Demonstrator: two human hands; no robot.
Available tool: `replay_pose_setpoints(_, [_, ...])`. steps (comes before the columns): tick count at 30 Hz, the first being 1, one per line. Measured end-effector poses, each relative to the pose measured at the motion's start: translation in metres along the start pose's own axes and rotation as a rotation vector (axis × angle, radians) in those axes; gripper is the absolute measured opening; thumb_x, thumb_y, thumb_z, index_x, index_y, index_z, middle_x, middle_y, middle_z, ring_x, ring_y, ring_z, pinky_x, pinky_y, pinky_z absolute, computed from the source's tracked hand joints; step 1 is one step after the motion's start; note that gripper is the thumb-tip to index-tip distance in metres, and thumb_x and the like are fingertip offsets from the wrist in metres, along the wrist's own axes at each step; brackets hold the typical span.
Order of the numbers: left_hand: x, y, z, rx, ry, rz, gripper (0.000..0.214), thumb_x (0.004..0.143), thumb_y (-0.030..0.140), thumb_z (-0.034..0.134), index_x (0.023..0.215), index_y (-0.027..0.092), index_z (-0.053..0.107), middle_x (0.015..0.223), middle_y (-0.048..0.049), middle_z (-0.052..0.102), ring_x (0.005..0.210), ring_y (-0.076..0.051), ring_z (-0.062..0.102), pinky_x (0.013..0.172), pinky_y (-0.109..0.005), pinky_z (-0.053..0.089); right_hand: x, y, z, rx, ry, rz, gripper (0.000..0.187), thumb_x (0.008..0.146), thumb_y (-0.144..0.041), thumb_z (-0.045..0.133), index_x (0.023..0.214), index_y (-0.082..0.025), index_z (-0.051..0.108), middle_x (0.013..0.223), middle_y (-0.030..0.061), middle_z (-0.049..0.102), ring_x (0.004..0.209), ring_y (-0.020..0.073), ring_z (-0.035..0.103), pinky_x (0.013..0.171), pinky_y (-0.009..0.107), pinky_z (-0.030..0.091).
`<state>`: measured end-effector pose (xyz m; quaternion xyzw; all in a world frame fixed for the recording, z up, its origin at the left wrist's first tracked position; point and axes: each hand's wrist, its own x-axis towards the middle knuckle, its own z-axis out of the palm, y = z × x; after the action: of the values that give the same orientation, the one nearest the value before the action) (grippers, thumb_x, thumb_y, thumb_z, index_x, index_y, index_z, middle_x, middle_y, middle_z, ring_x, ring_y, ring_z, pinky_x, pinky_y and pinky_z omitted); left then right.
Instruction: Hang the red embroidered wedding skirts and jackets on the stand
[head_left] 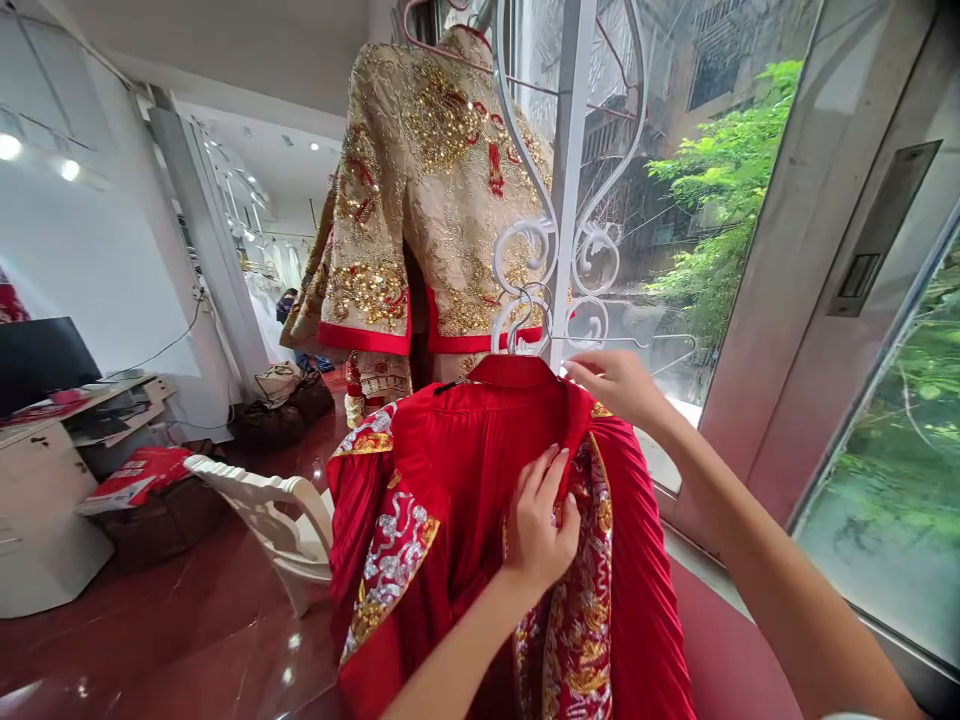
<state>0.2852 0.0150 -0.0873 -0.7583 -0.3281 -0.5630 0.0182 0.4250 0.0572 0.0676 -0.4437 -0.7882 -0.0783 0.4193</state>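
A red pleated garment [465, 470] with gold and silver embroidery hangs on a hanger [525, 325] hooked into a white scrolled metal rack [570, 180]. My left hand [540, 520] lies on the garment's red lining, fingers curled around the embroidered front edge. My right hand [615, 385] rests at the collar on the right shoulder, fingers closed on the fabric there. Above hangs a gold embroidered jacket [427, 190] with red trim.
A white plastic chair [277, 520] stands at the left on the glossy red floor. A white desk [45, 470] with papers and a dark monitor [45, 360] lies far left. Bags [281, 405] sit by a pillar. Large windows [892, 450] run along the right.
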Motion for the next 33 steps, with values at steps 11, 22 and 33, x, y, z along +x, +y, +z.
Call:
replay_pose_setpoints(11, [-0.029,-0.031,-0.12,0.682,0.455,-0.39,0.042,0.08,0.026,0.055,0.12,0.018,0.043,0.112,-0.0149,0.051,0.11,-0.032,0.047,0.092,-0.053,0.039,0.024,-0.01,0.067,0.095,0.214,0.154,0.045,0.08,-0.059,0.045,0.075,-0.016,0.059,0.067,0.0068,0.059,0.062,0.0183,0.052,0.058,0.029,0.036])
replay_pose_setpoints(22, [-0.009,-0.079,-0.108,0.954,0.306,-0.406,0.056,0.079,0.037,0.058,0.123,0.01,0.038,0.119,-0.0216,0.047,0.105,-0.03,0.054,0.082,-0.042,0.047,0.032,-0.018,0.073,-0.2,0.065,0.33,0.061,0.07,-0.077,0.038,0.079,-0.019,0.058,0.067,0.0097,0.058,0.063,0.0237,0.049,0.053,0.03,0.029])
replay_pose_setpoints(33, [0.045,-0.047,-0.157,0.178,0.241,-0.392,0.022,0.088,0.022,0.04,0.068,0.017,0.047,0.054,0.0047,0.042,0.051,-0.01,0.04,0.053,-0.022,0.03,0.044,-0.003,0.069,-0.123,-0.049,0.278,0.065,0.061,-0.076,0.041,0.088,-0.019,0.059,0.082,0.0152,0.062,0.074,0.0266,0.053,0.062,0.034,0.036])
